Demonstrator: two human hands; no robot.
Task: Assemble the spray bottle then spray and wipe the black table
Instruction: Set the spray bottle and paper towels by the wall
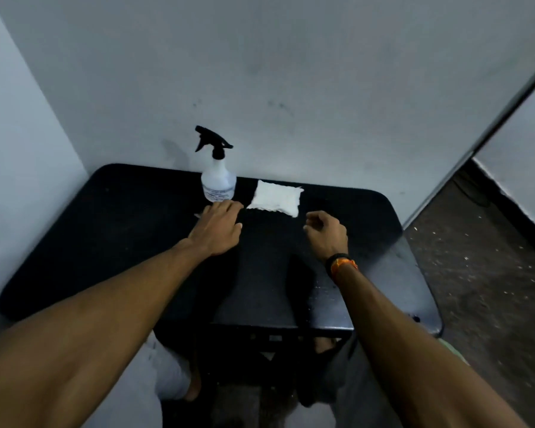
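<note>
against the far wall, toward the back edge of the black table (121,230): spray bottle (218,183) standing upright, black trigger head (212,140) seated on the neck, nozzle pointing left. looks assembled already, though whether the collar is screwed fully tight cannot be told from here.

just in front of the bottle's base: left hand (217,230), palm down, fingers (229,206) stretched forward and loosely spread, holding nothing. fingertips very near the bottle's foot, perhaps brushing it; contact cannot be confirmed. small pale sliver beside the hand on its left, too small to identify.

just right of the bottle, lying flat: folded white paper towel (275,199), clear of both hands.

further right, nearer than the towel: right hand (326,233), raised a little, fingers curled in loosely, gripping nothing visible. dark and orange wristband (340,262) at the wrist.

toward the right front corner of the tabletop: faint pale specks, possibly droplets or dust, not clear which.

judged step: the stretch between assembly and spraying, or possibly a pause after wiping, given bottle and towel set neatly at the back. no way to settle that from one view.

next move, if spraying is ahead: wrap the left hand round the bottle's body or neck, lift, aim the nozzle down at the tabletop, then take up the towel with the right.
</note>
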